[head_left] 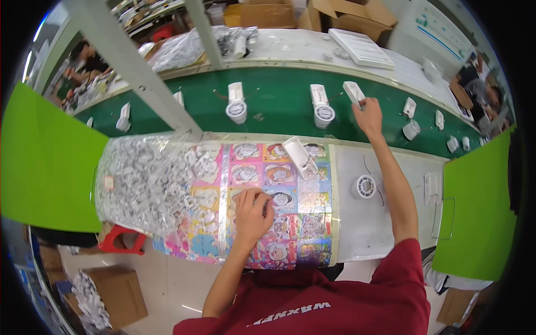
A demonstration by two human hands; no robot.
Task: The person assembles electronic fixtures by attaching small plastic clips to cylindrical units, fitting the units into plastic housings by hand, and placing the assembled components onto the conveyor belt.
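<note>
My right hand (368,116) reaches out over the green conveyor belt, its fingers closed on the near end of a white rectangular plastic housing (353,91). Low over a colourful cartoon-printed mat (279,237) is my left hand (253,216), fingers curled; what they hold, if anything, is hidden. Another white plastic housing (300,156), open-topped, lies tilted on the mat's far part, beyond my left hand. On the white tabletop, below my right forearm, stands a round white part (364,186) with a slotted dark ring and thin wires.
Left on the table lies a clear plastic bag (145,184) of small white parts, some spilling onto the mat. White housings with round parts (237,109) sit along the belt (279,84). Green panels (47,159) flank the table; a metal post (137,72) rises left. A red stool (123,240) stands below.
</note>
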